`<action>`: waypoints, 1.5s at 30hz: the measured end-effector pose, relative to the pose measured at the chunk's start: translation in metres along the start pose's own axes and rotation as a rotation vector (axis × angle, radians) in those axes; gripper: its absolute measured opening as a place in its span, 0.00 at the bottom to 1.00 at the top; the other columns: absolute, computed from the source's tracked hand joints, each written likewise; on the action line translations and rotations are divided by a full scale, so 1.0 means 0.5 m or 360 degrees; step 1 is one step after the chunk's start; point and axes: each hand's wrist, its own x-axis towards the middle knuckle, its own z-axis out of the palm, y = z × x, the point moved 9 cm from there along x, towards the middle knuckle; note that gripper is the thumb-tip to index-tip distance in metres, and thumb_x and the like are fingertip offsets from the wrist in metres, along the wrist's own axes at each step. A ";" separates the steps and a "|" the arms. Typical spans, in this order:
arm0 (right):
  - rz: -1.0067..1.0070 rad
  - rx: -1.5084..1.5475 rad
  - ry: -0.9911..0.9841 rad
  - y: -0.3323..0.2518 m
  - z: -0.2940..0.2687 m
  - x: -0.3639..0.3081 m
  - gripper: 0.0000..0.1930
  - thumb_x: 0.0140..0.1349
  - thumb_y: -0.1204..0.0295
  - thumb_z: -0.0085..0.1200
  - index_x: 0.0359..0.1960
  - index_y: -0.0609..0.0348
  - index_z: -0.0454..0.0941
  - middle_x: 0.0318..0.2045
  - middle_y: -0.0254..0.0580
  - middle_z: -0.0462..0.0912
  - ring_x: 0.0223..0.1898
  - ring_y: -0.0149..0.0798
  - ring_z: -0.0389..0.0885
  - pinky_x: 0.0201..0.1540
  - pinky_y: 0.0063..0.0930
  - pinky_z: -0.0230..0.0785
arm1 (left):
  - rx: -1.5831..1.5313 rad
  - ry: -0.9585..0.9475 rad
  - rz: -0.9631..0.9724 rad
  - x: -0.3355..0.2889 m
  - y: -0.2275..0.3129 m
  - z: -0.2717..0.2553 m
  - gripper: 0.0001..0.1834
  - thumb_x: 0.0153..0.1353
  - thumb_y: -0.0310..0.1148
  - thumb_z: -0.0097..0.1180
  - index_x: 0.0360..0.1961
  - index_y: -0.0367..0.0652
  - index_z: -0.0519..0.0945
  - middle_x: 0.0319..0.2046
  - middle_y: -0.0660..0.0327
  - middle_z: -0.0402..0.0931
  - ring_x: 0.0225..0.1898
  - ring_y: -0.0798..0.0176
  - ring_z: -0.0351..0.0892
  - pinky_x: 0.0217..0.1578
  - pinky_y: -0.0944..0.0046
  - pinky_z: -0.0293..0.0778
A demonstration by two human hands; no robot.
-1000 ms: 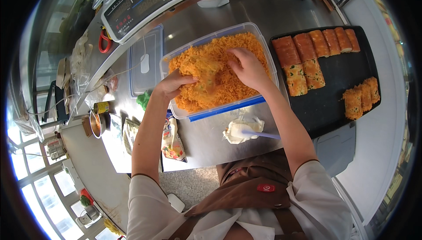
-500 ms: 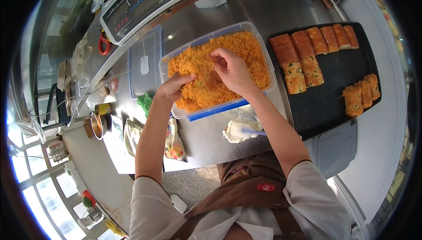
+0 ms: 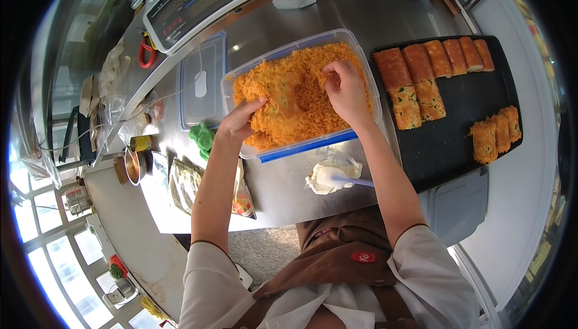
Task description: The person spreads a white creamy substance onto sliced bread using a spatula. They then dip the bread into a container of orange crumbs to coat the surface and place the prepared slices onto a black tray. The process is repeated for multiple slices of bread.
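A clear plastic tub (image 3: 374, 103) holds a deep heap of orange meat floss (image 3: 313, 115). In its left half my left hand (image 3: 241, 117) grips a floss-covered bread roll (image 3: 283, 91), speckled with green; the thumb lies on top and the other fingers are mostly hidden. Over the right half, my right hand (image 3: 349, 91) is closed in a pinch on a tuft of floss (image 3: 324, 76), apart from the roll. To the right stands a black tray (image 3: 448, 136) with browned bread pieces (image 3: 415, 64) along its far and left sides and several floss-coated rolls (image 3: 497, 135) near its right corner.
Nearer me, a pale spatula (image 3: 352, 181) rests in a mound of white cream (image 3: 328, 175). A blue-edged lid (image 3: 195, 100), green cloth (image 3: 201, 139) and food packets (image 3: 186, 181) lie left. A scale (image 3: 198, 7) and red-handled scissors (image 3: 146, 52) sit at far left.
My right hand has moved right, away from the roll, and pinches at the floss there. More of the roll's coated top shows. My left hand keeps its hold.
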 end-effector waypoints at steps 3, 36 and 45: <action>-0.0171 -0.0580 -0.0260 0.009 0.042 -0.017 0.09 0.61 0.79 0.55 0.44 0.60 0.78 0.44 0.47 0.80 0.42 0.52 0.82 0.45 0.40 0.76 | -0.0102 0.0175 -0.0056 -0.018 -0.001 0.009 0.30 0.59 0.46 0.70 0.59 0.46 0.75 0.55 0.62 0.77 0.60 0.60 0.71 0.61 0.50 0.67; 0.0042 -0.0339 -0.0353 -0.049 0.017 -0.017 0.12 0.60 0.80 0.60 0.45 0.59 0.74 0.37 0.40 0.82 0.32 0.35 0.81 0.38 0.28 0.73 | -0.1138 0.0048 0.0259 -0.002 -0.011 0.097 0.12 0.66 0.34 0.63 0.49 0.45 0.81 0.45 0.64 0.83 0.51 0.64 0.80 0.55 0.57 0.76; -0.0302 -0.0039 -0.0171 -0.207 0.060 -0.022 0.12 0.58 0.84 0.60 0.42 0.59 0.72 0.37 0.44 0.75 0.33 0.41 0.80 0.37 0.33 0.74 | -0.1225 0.0234 0.0444 0.010 -0.009 0.133 0.12 0.64 0.34 0.65 0.47 0.45 0.82 0.44 0.65 0.83 0.49 0.65 0.81 0.52 0.61 0.77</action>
